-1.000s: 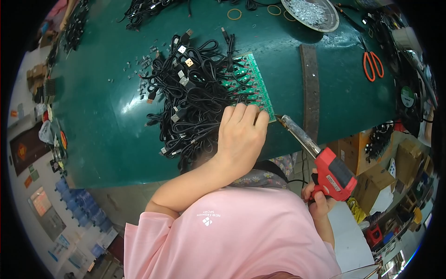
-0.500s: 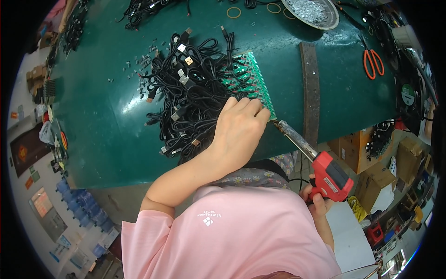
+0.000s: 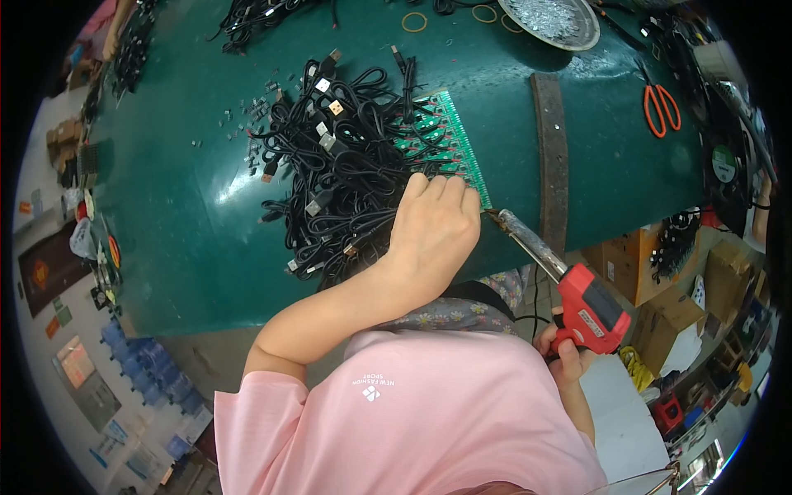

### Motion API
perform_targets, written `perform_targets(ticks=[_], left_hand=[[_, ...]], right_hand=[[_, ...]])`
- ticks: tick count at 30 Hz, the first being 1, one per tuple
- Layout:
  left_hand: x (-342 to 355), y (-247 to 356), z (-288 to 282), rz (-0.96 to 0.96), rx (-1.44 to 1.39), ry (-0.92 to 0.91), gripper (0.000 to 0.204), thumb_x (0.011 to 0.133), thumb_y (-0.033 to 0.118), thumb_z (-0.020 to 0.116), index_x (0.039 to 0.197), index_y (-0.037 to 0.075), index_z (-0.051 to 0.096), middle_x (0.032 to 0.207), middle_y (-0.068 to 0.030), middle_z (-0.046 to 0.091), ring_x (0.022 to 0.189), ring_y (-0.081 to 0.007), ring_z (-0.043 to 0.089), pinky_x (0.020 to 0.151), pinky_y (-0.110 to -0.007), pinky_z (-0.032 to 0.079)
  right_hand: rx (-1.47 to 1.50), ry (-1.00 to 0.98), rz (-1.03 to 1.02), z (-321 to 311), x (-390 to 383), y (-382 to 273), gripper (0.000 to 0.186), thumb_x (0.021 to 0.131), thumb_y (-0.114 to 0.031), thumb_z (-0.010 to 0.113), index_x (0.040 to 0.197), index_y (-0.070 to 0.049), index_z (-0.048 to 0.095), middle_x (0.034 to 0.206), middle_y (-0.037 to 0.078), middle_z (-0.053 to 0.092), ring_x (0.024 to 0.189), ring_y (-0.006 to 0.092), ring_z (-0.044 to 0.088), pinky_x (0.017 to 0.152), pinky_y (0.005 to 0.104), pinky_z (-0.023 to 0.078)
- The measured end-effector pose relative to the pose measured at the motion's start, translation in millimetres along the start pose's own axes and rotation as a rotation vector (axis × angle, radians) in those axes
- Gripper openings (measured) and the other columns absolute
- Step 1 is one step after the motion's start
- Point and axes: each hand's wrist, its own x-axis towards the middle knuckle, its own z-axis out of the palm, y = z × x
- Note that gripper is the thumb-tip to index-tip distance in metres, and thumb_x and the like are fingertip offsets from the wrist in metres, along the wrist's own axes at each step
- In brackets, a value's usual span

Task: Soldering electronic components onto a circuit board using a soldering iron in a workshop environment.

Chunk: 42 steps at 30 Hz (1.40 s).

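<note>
My left hand (image 3: 433, 231) is curled over the lower end of a green circuit board (image 3: 450, 136), among a heap of coiled black cables (image 3: 330, 165) with plugs; what its fingertips hold is hidden. Several cables with red wire ends lie on the board. My right hand (image 3: 565, 355) grips a red soldering gun (image 3: 590, 309) at the lower right of the view. Its metal tip reaches the board's lower right corner, just beside my left fingers; whether it touches cannot be told.
A dark metal bar (image 3: 550, 165), orange-handled scissors (image 3: 660, 115) and a dish of small clear pieces (image 3: 549, 21) are on the green table (image 3: 181, 247). Small dark parts lie left of the cables. Another person's hand shows at top left, cardboard boxes (image 3: 726, 280) at right.
My left hand and forearm have shifted slightly up and rightward along the board's end. The soldering gun has moved only slightly, its tip still by the board's corner.
</note>
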Motion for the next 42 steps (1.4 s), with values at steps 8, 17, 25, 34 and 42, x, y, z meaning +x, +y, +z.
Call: perform_targets(ticks=[8,17,25,34,42], left_hand=[[-1,2,3,-0.064,-0.053,-0.024,0.01,0.074,0.003,0.068,0.078,0.005,0.059,0.073,-0.0065,0.054,0.071,-0.0219,0.054,0.068,-0.036,0.035],[-1,3,3,-0.09,-0.152,0.03,0.011,0.073,0.002,0.069,0.079,0.004,0.06,0.075,-0.0059,0.056,0.071,-0.0217,0.054,0.069,-0.035,0.035],[-1,4,1,-0.11,-0.172,0.018,0.011,0.072,0.002,0.069,0.079,0.004,0.06,0.075,-0.0063,0.057,0.072,-0.0222,0.054,0.069,-0.035,0.035],[0,4,0,-0.113,-0.182,0.019,0.011,0.073,0.002,0.068,0.079,0.003,0.06,0.075,-0.0066,0.057,0.071,-0.0226,0.054,0.069,-0.036,0.034],[-5,4,-8,-0.071,-0.083,0.024,0.011,0.072,0.005,0.071,0.081,0.006,0.064,0.082,-0.0038,0.059,0.085,-0.0232,0.054,0.079,-0.039,0.034]], right_hand=[[0.013,-0.01,-0.009,1,0,3,0.059,0.086,-0.038,0.065,0.119,0.008,0.047,0.062,0.007,0.056,0.05,0.0133,0.049,0.047,0.0256,0.037],[0.08,0.0,0.002,0,1,12,0.051,0.085,-0.034,0.066,0.113,0.005,0.049,0.065,0.008,0.056,0.051,0.0142,0.05,0.047,0.0271,0.039],[0.041,0.0,0.02,2,1,4,0.047,0.085,-0.033,0.066,0.11,0.004,0.051,0.066,0.009,0.057,0.053,0.0162,0.053,0.047,0.0289,0.041],[0.023,-0.018,-0.084,-1,3,1,0.049,0.087,-0.029,0.064,0.117,0.006,0.048,0.065,0.012,0.057,0.052,0.0186,0.054,0.048,0.0308,0.045],[0.027,-0.039,-0.09,1,6,3,0.049,0.087,-0.029,0.063,0.117,0.006,0.047,0.064,0.012,0.057,0.052,0.0184,0.053,0.048,0.0307,0.044]])
